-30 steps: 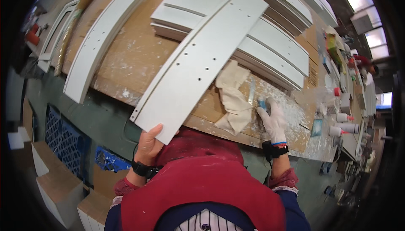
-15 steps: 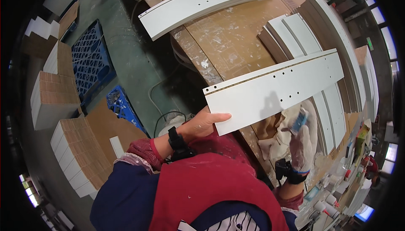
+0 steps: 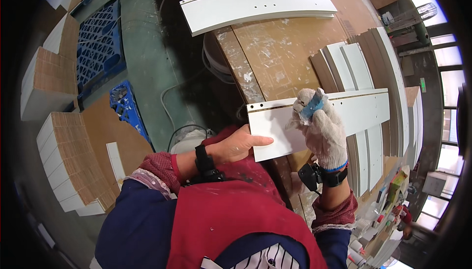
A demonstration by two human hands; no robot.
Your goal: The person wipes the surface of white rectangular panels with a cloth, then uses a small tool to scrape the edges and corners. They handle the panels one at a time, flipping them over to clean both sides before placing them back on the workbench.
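Observation:
A long white panel (image 3: 366, 112) with a groove and small holes along its far edge lies angled across the table's near side. My left hand (image 3: 241, 143), bare, is closed on its left end, thumb on top and fingers underneath. My right hand (image 3: 324, 136), in a whitish knit glove, is over the panel's middle, at the grooved edge. Between its gloved fingers is a small blue piece (image 3: 312, 107), soft-edged like a pad or cloth; its exact kind is unclear. The hand covers some of the holes. Whether the blue piece touches the surface is hard to tell.
Curved white panels (image 3: 255, 6) are stacked at the table's far side. More white boards (image 3: 344, 65) stand in rows on the right. The table (image 3: 275, 57) has a paint-spotted cardboard top. On the floor at left are a blue pallet (image 3: 101, 43) and stacked boards (image 3: 73, 158).
My right hand has moved left and up, from beside the panel's near edge to over its middle, carrying the blue piece. My left hand keeps its hold, and the view has shifted.

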